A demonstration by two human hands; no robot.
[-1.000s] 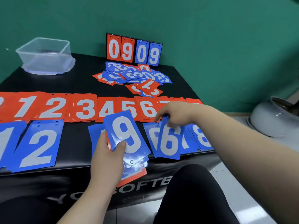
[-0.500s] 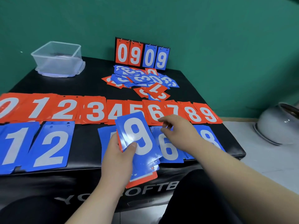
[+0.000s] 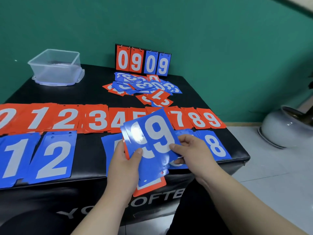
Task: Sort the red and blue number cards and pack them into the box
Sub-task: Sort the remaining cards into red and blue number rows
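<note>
My left hand [image 3: 124,164] grips a stack of cards [image 3: 147,173], blue ones on top and a red one at the bottom. My right hand [image 3: 188,150] pinches the top blue 9 card [image 3: 159,131] and holds it slid partly off the stack, over another blue 9. A row of red cards [image 3: 67,118] numbered 0 to 9 lies across the black table. Below it lie blue cards: 1, 2 [image 3: 53,156] at the left, an 8 [image 3: 216,145] at the right. A mixed heap of cards [image 3: 144,89] lies further back. The clear plastic box [image 3: 55,67] stands at the back left.
A small scoreboard stand [image 3: 143,61] showing 0909 stands at the back against the green wall. The black padded table [image 3: 50,94] ends just before my knees. A white pot [image 3: 288,128] sits on the tiled floor to the right.
My right hand left the blue 6 on the table and came to the stack, taking hold of the top blue 9 and sliding it right. The camera moved in closer.
</note>
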